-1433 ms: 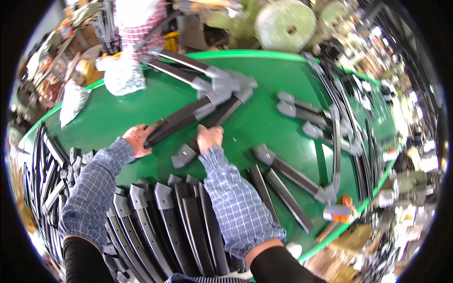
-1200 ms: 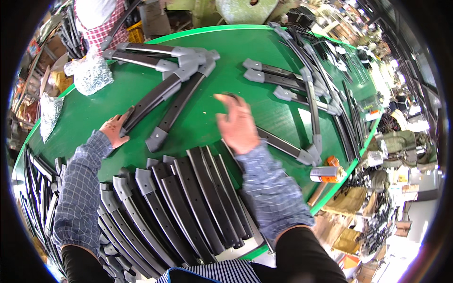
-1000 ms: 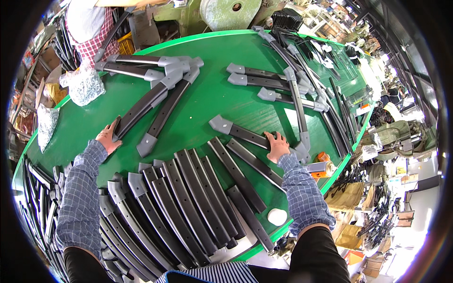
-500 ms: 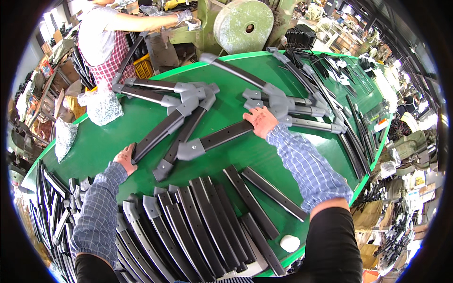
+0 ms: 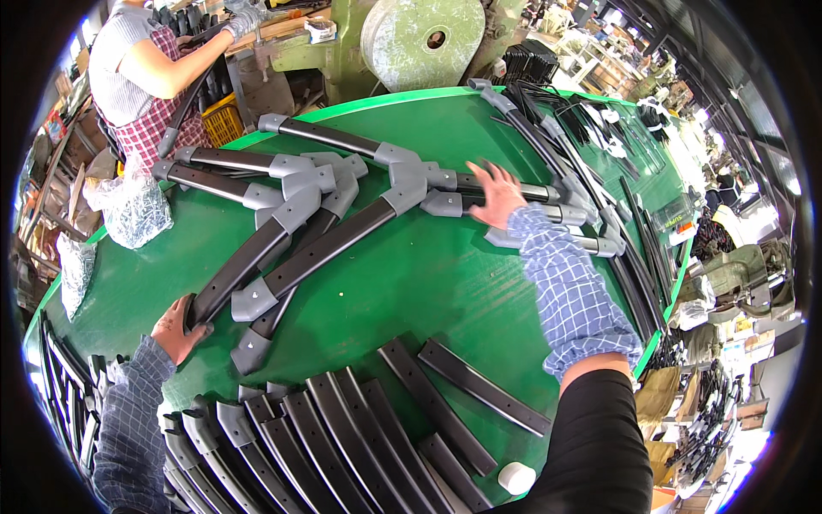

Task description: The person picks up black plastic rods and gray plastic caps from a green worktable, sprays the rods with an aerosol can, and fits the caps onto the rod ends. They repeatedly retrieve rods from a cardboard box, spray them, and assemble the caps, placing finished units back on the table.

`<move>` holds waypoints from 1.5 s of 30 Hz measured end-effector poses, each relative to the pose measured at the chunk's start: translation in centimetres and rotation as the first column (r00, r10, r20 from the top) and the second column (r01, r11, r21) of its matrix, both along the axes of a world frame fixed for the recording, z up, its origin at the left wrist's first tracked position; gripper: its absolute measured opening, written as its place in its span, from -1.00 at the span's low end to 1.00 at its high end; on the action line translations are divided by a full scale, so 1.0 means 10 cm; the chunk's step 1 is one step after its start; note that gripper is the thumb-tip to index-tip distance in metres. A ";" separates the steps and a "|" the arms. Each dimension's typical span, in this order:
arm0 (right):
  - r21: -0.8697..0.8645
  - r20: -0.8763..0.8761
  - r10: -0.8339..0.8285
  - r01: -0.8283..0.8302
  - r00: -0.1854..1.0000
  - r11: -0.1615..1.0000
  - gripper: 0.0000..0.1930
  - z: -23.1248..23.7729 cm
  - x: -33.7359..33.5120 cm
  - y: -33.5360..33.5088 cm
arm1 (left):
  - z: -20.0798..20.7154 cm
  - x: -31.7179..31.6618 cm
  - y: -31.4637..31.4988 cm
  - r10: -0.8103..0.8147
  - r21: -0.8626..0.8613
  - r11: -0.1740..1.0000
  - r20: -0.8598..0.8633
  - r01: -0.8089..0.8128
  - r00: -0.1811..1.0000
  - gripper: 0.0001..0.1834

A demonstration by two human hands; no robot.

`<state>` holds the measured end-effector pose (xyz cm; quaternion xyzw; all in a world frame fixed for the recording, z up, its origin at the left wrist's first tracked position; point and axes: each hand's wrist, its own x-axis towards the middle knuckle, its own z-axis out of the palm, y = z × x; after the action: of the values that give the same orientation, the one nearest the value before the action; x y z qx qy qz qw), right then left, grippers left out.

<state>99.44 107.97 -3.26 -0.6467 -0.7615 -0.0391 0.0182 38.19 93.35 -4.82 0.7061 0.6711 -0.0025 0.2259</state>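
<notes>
Several black bars with grey end fittings (image 5: 295,206) lie fanned out on a round green table (image 5: 411,291). My left hand (image 5: 174,326) grips the near end of one long black bar (image 5: 244,265) at the left. My right hand (image 5: 491,194) is stretched out to the far right, fingers spread, resting on a short black bar with a grey fitting (image 5: 447,202). Beside it the bar with a grey joint (image 5: 342,242) lies in the fan, apart from my right hand.
A row of curved black bars (image 5: 325,437) lines the near edge, with two loose flat bars (image 5: 479,387) and a white cap (image 5: 515,477). Thin rods (image 5: 616,214) pile at the right rim. Bags of small parts (image 5: 135,212) sit left. Another person (image 5: 141,77) works by a machine (image 5: 419,34).
My right hand carried a bar with a grey fitting from the near right up into the fan, let it go and moved right onto another. My left hand stayed on its bar.
</notes>
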 end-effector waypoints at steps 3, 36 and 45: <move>-0.228 0.185 -0.212 0.252 0.960 0.940 -0.07 -0.21 0.35 0.09 | 0.14 0.35 0.18 -0.112 0.298 0.952 0.122 0.071 0.986 -0.12; -0.347 -0.114 -0.063 0.019 0.991 0.938 -0.25 -0.26 1.02 -0.44 | 0.09 1.20 0.32 -0.306 0.086 0.943 -0.162 0.323 0.938 -0.23; -0.014 0.081 0.014 -0.013 0.997 1.000 -0.52 -0.20 0.53 -0.79 | 0.14 1.18 0.29 -0.336 0.087 0.931 -0.177 0.355 0.925 -0.25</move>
<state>104.73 100.02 -5.29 -0.6396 -0.7662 -0.0600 -0.0170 50.01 96.27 -3.44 0.8230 0.5508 -0.0591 0.1256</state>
